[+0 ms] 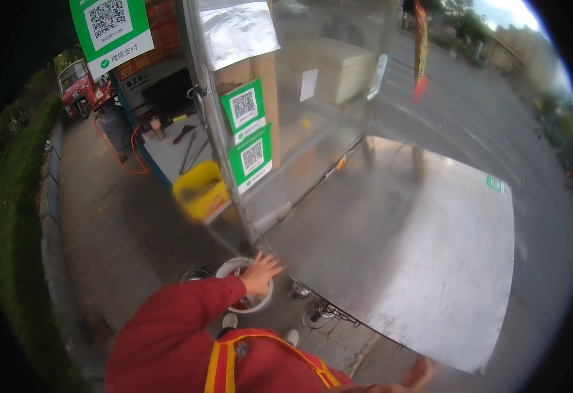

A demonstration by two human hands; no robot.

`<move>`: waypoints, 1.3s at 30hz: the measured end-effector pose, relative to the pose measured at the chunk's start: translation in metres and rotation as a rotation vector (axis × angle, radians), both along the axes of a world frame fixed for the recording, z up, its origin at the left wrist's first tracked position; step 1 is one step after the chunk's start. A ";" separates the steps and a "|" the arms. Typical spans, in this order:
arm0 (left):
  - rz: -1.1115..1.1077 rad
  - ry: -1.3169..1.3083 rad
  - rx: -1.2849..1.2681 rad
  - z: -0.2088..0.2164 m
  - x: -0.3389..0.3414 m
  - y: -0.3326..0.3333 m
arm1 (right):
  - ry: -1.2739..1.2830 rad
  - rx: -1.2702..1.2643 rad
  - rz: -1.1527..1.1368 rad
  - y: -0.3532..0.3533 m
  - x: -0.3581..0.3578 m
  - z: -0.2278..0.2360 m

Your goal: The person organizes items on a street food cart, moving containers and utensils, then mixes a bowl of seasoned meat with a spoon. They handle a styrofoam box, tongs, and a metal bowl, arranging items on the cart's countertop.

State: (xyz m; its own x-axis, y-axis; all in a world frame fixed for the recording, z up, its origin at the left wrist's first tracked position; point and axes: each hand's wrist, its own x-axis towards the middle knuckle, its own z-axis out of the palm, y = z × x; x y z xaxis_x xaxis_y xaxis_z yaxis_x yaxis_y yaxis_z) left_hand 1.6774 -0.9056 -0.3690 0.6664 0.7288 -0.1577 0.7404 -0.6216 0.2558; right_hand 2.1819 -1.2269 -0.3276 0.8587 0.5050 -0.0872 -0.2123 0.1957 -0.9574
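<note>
My left hand (262,274) reaches out with its fingers spread, over a white bucket (221,270) and close to the near left corner of a large metal panel (339,229). It holds nothing I can see. The panel is flat and shiny, and it juts out from the side of a glass-walled stall. At its near edge, toward the lower right, is my right hand (419,374). Its fingers are blurred and partly hidden at the panel's rim, so their grip cannot be made out.
Green payment-code cards (250,157) hang on the stall's frame (201,111). Behind it, a yellow basket (201,193) and tongs (188,154) sit by a white counter. A gas cylinder (113,128) with an orange hose and a red three-wheeler (80,88) stand farther left. Grey road (443,124) runs to the right.
</note>
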 end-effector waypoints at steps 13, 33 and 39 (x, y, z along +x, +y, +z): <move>-0.731 -0.519 -0.163 0.356 -0.154 0.038 | -0.805 0.262 0.267 0.177 -0.175 0.326; -0.771 -0.030 1.734 0.589 -0.051 0.114 | -1.064 0.366 0.666 0.372 -0.418 0.450; -0.852 -0.075 1.819 0.596 -0.045 0.151 | -1.170 0.257 0.540 0.378 -0.432 0.453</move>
State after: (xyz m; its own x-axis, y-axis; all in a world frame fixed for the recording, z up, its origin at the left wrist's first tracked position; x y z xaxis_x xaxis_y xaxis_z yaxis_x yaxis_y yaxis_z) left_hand 1.6325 -0.7547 0.2273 0.8306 -0.4702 0.2982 0.1926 -0.2599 -0.9462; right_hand 1.7498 -0.8489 0.1250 0.0459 0.6971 0.7155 0.6037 0.5513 -0.5758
